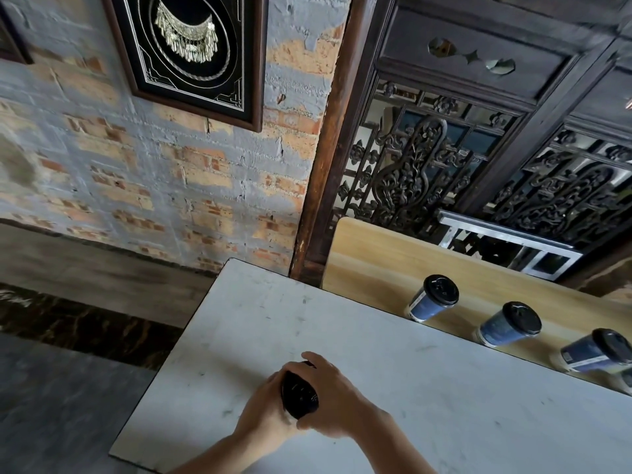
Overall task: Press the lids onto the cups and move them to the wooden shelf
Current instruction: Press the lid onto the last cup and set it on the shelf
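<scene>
both hands, left hand (265, 410) and right hand (337, 398), have fingers clamped around the round black plastic lid (300, 395); the light wooden shelf (376, 258) lies right, nearer the right hand.

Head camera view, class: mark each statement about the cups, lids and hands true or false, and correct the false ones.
1. Three lidded cups stand on the wooden shelf: the nearest the wall, the middle one and the right one. True.
2. Both hands are around one black lid. True; the left hand and right hand close on it.
3. The cups on the shelf are red. False; they are dark blue with black lids.
4. The hands work over the wooden shelf. False; they are over the white table.
5. One shelf cup has no lid. False; all three are capped.
</scene>
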